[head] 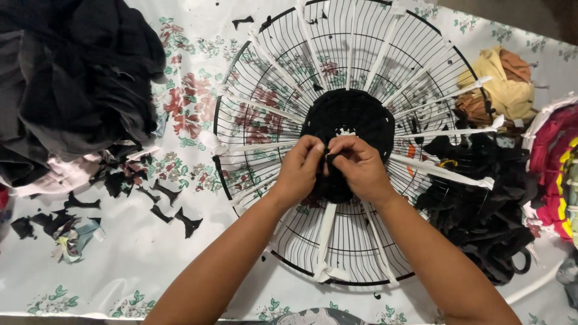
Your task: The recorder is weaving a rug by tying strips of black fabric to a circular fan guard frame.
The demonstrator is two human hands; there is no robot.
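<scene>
A round black wire fan guard lies flat on a floral sheet, with white fabric strips tied across it like spokes. A black woven disc fills its centre. My left hand and my right hand meet at the disc's near edge. Both pinch a black fabric strip between fingertips, right against the weave. The strip's lower part is hidden under my hands.
A heap of black cloth lies at the far left, with small black scraps below it. Black fabric loops pile up on the right. Yellow and brown cloth and pink-red fabric sit at the right edge.
</scene>
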